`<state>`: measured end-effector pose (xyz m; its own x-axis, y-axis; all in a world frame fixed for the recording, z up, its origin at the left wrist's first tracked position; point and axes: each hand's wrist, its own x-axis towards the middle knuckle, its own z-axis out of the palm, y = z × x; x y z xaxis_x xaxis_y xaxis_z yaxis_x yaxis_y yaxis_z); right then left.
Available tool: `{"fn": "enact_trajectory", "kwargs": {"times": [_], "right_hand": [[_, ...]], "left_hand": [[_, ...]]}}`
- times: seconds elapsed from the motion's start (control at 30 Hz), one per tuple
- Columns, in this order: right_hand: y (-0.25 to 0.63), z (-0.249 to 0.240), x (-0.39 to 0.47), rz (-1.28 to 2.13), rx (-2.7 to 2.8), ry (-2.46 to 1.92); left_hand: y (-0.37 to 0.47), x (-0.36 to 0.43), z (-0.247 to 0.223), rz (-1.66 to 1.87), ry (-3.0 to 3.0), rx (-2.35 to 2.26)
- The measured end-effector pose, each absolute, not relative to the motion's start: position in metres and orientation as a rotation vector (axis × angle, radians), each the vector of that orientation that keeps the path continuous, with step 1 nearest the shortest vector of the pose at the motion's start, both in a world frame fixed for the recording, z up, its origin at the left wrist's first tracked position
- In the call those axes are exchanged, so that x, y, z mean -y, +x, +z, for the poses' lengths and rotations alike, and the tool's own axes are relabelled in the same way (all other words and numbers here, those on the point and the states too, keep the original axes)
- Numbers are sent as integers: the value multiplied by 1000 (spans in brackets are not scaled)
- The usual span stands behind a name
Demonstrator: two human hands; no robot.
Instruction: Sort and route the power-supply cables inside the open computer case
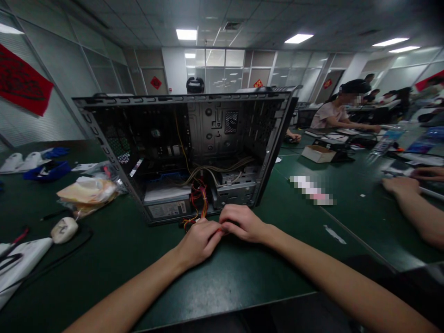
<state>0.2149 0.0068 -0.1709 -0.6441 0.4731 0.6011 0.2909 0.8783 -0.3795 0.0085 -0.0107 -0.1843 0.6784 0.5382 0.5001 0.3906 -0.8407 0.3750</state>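
An open computer case point(274, 152) stands on the green table, its inside facing me. At its bottom left sits a power supply point(166, 206). A bundle of red, yellow and black power cables point(204, 199) comes out of the case over its front lower edge. Just in front of that edge, my left hand point(201, 240) is closed with its fingers pinched on the cables. My right hand point(244, 224) is closed too, its fingertips meeting the left ones on a bit of red cable. The cable ends are hidden by my fingers.
On the left are a plastic bag point(88, 192), a blue tray point(46, 171), a white mouse point(64, 230) and a white board-like item point(24, 268) with cables. To the right lie a small open box point(317, 154) and water bottles point(385, 143). Another person's hands point(402, 186) rest at the far right.
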Motion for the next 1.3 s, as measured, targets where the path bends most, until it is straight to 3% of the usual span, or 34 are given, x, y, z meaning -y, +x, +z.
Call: {"fn": "enact_trajectory", "kwargs": {"times": [0.27,0.6,0.83,1.3], "right_hand": [[213,-177,-5,431,2199,-595],[204,-191,-11,645,2067,-695],[203,-180,-4,779,2059,-664],[202,-175,-1,632,2070,-692]], "left_hand": [[9,13,-174,1270,2143,-899],[11,7,-174,1202,1638,-851],[9,2,-170,1237,1697,-888],[10,4,-175,1147,1693,-869]]}}
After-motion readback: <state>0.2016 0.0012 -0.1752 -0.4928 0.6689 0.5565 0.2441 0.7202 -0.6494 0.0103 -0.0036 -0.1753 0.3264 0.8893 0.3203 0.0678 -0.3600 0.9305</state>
